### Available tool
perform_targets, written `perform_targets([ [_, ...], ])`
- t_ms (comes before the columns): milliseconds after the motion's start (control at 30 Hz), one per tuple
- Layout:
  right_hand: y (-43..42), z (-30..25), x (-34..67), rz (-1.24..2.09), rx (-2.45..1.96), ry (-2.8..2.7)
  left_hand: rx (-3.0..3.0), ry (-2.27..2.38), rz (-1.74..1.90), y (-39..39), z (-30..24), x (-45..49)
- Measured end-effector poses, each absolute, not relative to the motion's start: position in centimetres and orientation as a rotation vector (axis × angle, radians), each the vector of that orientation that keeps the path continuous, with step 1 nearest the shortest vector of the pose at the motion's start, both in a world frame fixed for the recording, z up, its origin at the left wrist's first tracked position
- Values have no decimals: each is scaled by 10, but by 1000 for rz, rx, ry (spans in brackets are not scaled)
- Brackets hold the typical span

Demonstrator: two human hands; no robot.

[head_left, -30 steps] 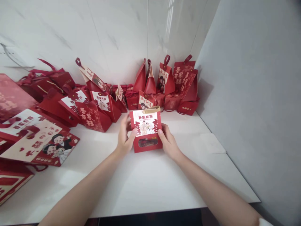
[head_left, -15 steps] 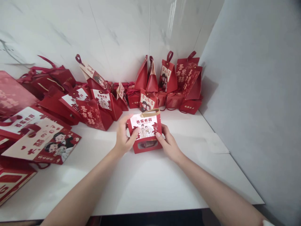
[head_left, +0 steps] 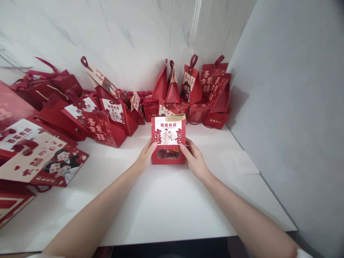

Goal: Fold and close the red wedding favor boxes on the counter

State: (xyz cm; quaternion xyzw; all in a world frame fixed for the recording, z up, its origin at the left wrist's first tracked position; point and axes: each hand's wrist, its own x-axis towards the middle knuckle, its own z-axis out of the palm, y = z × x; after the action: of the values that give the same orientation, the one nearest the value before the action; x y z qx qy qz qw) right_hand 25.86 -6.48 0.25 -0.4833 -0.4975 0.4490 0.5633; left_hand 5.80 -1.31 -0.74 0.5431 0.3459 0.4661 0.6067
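Note:
Between my two hands stands a small red gift box (head_left: 168,132) with a white printed panel showing a cartoon couple and a clear oval window low on its front. Dark wrapped contents show dimly through that window. A beige ribbon loop lies across its top edge. My left hand (head_left: 146,154) grips the box's left side, thumb on the front. My right hand (head_left: 194,157) grips the right side the same way, fingers partly hidden behind it. Just behind it, a red gift bag (head_left: 166,107) with a couple print is partly covered.
Several red gift boxes (head_left: 197,114) line the white marbled wall (head_left: 134,43), with peaked bags (head_left: 191,86) on top. More bags (head_left: 103,127) crowd the left, including a cream-and-red bag (head_left: 43,159) lying tilted. A grey wall (head_left: 290,89) bounds the white table (head_left: 172,204) at right.
The gift box has turned from a slight tilt to face me squarely, and it sits a little farther away. My left hand has shifted from its upper left corner down to its side.

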Motion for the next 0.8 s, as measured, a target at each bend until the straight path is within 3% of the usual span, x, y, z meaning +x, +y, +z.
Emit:
perform_targets([
  [200,-65,11,261,1227,-1095,-1035,1253,1061,1132,-15,6,61],
  [533,-67,6,261,1078,-959,-1110,1514,1330,1372,-19,9,57],
  [800,-79,16,263,963,-823,-1388,1725,899,1208,-22,0,57],
])
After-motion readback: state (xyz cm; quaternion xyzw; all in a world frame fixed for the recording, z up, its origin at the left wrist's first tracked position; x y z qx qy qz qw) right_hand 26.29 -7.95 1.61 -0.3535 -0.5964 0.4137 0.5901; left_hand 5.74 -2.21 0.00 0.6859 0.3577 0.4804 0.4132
